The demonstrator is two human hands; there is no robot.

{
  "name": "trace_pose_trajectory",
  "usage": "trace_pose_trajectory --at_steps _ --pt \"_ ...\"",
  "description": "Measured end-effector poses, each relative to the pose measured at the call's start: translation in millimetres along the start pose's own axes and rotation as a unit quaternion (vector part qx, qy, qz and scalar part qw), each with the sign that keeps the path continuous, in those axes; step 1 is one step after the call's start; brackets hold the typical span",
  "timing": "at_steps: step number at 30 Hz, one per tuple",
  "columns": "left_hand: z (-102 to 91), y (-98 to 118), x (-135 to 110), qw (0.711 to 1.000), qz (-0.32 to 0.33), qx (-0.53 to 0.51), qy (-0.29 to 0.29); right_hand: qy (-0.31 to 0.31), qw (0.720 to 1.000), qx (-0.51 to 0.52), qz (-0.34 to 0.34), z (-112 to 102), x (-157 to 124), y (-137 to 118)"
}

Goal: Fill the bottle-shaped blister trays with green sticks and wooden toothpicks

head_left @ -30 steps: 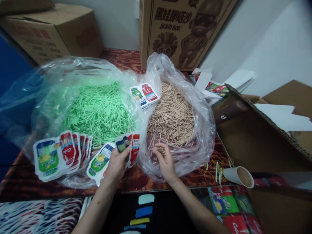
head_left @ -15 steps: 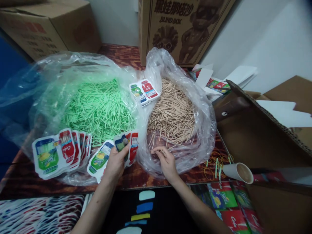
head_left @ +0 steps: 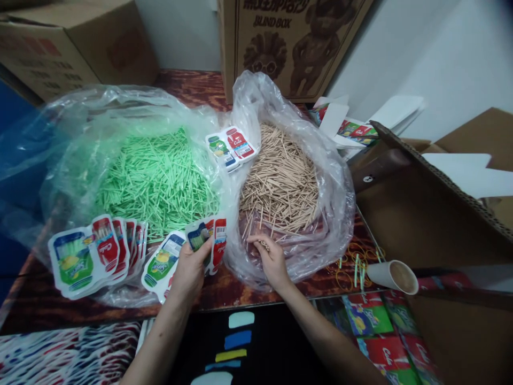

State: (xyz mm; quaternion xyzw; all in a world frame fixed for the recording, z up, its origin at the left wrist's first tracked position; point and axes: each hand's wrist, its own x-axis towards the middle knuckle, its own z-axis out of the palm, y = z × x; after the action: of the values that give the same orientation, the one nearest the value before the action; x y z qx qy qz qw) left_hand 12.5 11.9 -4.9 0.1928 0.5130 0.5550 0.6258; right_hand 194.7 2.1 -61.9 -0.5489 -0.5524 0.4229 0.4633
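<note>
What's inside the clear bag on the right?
The bag holds a heap of thin tan sticks. The right hand, over its near side, covers a little of it. What lies beneath the top layer can't be seen.

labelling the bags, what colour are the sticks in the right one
Light brown; the sticks show best in the head view.

Glossy plast. bag, matt tan sticks
</note>
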Motion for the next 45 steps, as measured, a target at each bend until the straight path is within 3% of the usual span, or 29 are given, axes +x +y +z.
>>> trace_pose_trajectory --at_steps 5,12,17,30,41,45 --pt "-1.5 -5.7 3.1 0.999 -0.003 0.036 -0.027 -0.003 1.0 -0.003 -0.01 0.1 1.6 -0.1" --pt "-17.1 -8.7 9.0 0.989 0.039 0.145 -0.01 -0.002 1.0 -0.013 -0.008 0.9 1.0 2.6" --pt "-24.3 -9.3 3.2 0.973 0.075 0.215 -0.029 -0.001 1.0 -0.012 -0.013 1.9 1.0 5.1" --pt "-12.6 -7.9 -5.1 0.976 0.048 0.21 -0.009 0.003 1.0 -0.016 -0.019 2.2 2.1 2.4" --pt "-28.8 -16.8 -1.4 0.976 0.045 0.214 -0.012 0.0 1.0 -0.004 0.02 -3.8 13.7 -3.2" --pt "-32.2 -16.0 -2.2 0.974 0.062 0.22 -0.009 -0.061 0.981 -0.161 -0.093 -22.8 44.5 -14.1"
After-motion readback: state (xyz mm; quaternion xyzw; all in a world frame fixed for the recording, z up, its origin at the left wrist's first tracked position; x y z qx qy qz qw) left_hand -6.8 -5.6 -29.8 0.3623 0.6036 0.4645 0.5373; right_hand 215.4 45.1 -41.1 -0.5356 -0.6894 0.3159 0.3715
